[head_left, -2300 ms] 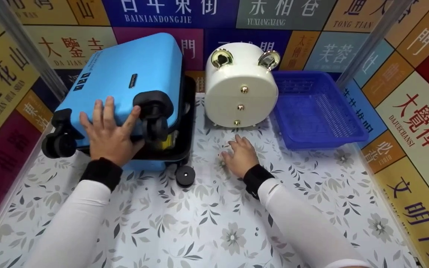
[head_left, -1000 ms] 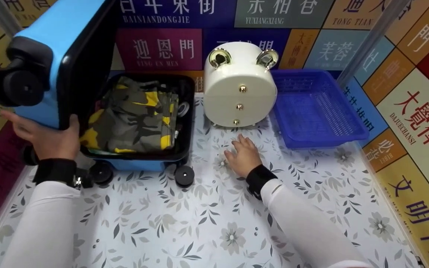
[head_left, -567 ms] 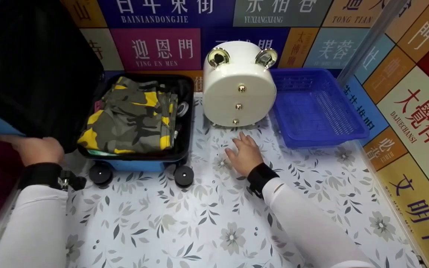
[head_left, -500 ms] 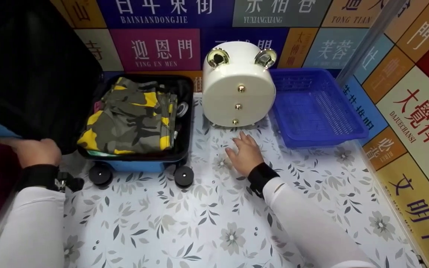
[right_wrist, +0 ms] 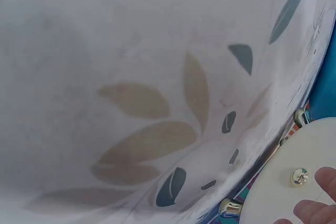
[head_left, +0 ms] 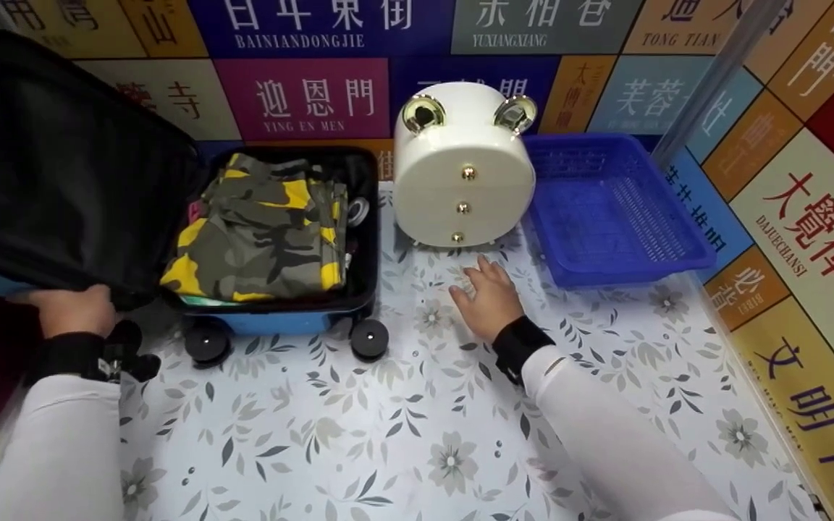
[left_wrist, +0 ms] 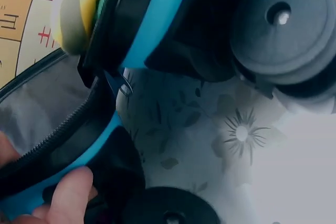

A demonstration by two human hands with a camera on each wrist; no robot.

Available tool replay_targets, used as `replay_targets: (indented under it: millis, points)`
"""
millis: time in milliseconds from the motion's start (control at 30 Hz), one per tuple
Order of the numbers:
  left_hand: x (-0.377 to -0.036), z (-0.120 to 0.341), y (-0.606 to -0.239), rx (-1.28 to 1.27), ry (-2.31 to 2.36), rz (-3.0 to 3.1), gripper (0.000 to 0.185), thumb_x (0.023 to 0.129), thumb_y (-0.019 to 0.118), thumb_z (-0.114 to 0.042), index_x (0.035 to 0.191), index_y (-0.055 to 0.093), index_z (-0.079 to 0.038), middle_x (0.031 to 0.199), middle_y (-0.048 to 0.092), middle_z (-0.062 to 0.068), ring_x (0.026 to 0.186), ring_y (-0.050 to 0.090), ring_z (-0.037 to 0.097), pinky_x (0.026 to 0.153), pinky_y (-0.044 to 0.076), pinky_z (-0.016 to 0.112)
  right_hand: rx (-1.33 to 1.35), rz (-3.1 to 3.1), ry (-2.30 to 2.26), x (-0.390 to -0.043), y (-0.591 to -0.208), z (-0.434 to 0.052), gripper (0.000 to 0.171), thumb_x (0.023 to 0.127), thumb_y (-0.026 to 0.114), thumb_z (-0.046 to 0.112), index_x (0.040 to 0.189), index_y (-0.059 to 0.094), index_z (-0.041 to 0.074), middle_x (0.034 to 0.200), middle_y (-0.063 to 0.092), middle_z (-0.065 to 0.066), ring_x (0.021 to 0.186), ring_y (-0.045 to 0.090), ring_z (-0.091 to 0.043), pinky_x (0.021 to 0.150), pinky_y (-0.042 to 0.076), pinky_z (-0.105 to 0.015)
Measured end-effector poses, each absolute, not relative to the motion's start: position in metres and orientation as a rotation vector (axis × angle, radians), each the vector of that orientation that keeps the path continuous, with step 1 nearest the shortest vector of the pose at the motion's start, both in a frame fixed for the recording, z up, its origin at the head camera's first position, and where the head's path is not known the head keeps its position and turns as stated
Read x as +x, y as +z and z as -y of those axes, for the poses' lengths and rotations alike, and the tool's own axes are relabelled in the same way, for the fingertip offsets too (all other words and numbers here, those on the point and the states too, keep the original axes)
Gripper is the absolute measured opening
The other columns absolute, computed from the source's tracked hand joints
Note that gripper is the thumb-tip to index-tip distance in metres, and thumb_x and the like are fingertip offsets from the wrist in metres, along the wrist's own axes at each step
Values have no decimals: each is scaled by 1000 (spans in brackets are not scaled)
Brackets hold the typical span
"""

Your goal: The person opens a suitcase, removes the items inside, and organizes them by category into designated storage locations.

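Note:
A blue suitcase (head_left: 279,323) lies spread on the table at the left, its lid (head_left: 55,181) swung out to the left with the black lining showing. My left hand (head_left: 75,311) grips the lid's near edge; in the left wrist view the thumb (left_wrist: 72,195) presses the outside and a finger reaches inside. Folded camouflage clothing (head_left: 265,231) in grey and yellow fills the suitcase's base. My right hand (head_left: 488,300) rests on or just above the table with loosely bent fingers, holding nothing, in front of a round white box (head_left: 464,192) with gold knobs and ears.
A blue plastic basket (head_left: 627,275) stands right of the white box. Suitcase wheels (head_left: 370,339) stick out toward me. Walls printed with characters enclose the back and sides, with a clear post (head_left: 714,79) at the back right corner. Flower-patterned covering (head_left: 402,434) spreads across the table.
The suitcase lid has swung off the base to the left and then lowered, uncovering the clothing. My left hand went from lying on the lid to gripping its edge. The right hand barely shifted.

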State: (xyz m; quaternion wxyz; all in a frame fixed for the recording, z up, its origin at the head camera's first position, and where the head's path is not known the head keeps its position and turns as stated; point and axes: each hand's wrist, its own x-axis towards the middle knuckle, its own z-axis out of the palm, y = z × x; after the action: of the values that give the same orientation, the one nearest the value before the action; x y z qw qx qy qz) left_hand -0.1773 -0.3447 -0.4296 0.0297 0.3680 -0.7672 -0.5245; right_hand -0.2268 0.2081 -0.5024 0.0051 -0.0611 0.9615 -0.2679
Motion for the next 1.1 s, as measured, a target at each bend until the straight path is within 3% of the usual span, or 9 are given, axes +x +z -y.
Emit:
replay_targets:
  millis: [67,167,400,700,800,900,967,1033,1100]
  points:
    - [-178,347,-429,1138,-1687,2336,111,100,46,-20,148,-53,-10,177,12,19,156,31,33,70,56,16,-195,-3012,-838,-227,-502,-208,60,107,59,41,149,58,-1,170,33,-27,159,27,-51,131,23,-60]
    - [-180,349,-429,1150,-1756,2284,112,99,48,-19,149,-53,-13,178,5,16,160,25,30,65,56,14,-198,-3014,-838,-226,-501,-209,60,107,59,41,149,58,-1,170,33,-27,159,26,-52,131,22,-61]
    - [-183,340,-433,1153,-1920,2157,112,100,48,-16,150,-52,-19,179,4,12,156,37,33,82,63,24,-209,-3014,-866,-224,-499,-211,59,107,59,40,149,58,-2,170,33,-28,159,26,-52,133,20,-59]
    - [-189,331,-437,1261,-2061,2078,110,104,49,-23,152,-50,-18,179,-2,10,158,35,29,89,62,24,-209,-3021,-852,-222,-498,-213,59,107,59,39,149,57,-2,170,33,-28,159,26,-53,133,20,-58]
    - [-189,331,-438,1284,-2067,2076,111,103,50,-24,153,-48,-16,178,-1,12,142,51,27,89,62,24,-200,-3027,-848,-222,-498,-215,60,107,59,39,149,57,-3,169,33,-29,158,27,-53,132,21,-58]
    - [-188,330,-437,1260,-2115,2074,110,105,49,-24,153,-49,-16,177,-1,15,106,70,14,87,63,24,-194,-3035,-854,-221,-496,-217,59,107,60,38,148,58,-4,169,34,-29,158,29,-54,132,23,-59]
    - [-186,328,-436,1235,-2124,2116,106,106,47,-26,154,-47,-14,176,3,19,81,71,7,85,63,22,-194,-3041,-852,-221,-495,-218,59,107,59,38,148,58,-4,168,35,-29,157,29,-54,132,23,-59]
    - [-186,326,-436,1207,-2171,2103,102,108,45,-26,155,-45,-14,170,18,26,70,73,8,84,64,23,-193,-3044,-854,-221,-493,-219,58,107,60,38,147,59,-3,168,35,-29,157,30,-53,132,23,-59]
    - [-185,324,-437,1200,-2205,2077,97,109,45,-26,159,-37,-15,152,41,28,69,75,8,82,64,23,-195,-3050,-853,-220,-493,-220,58,107,60,38,147,59,-3,168,35,-29,157,30,-54,132,23,-59]
